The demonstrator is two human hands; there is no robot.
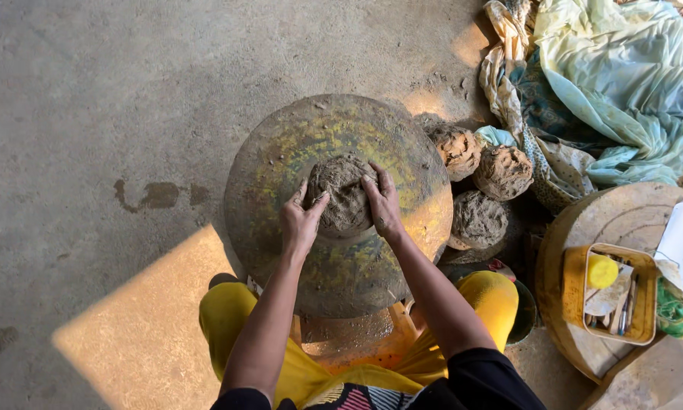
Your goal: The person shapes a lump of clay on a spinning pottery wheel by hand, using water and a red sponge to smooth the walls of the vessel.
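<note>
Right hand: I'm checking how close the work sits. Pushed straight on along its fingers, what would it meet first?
The clay lump itself: the right hand already presses its side, fingers pointing up and across it.

The bare concrete floor (91, 114), stained dark at left, carries a round potter's wheel (280, 152) at centre with a clay lump (343, 193) on it, three clay balls (478, 219) just right of it, crumpled cloths (615, 91) at far right, and a round wooden board (622, 216) at near right bearing a yellow tool tray (573, 285).
</note>
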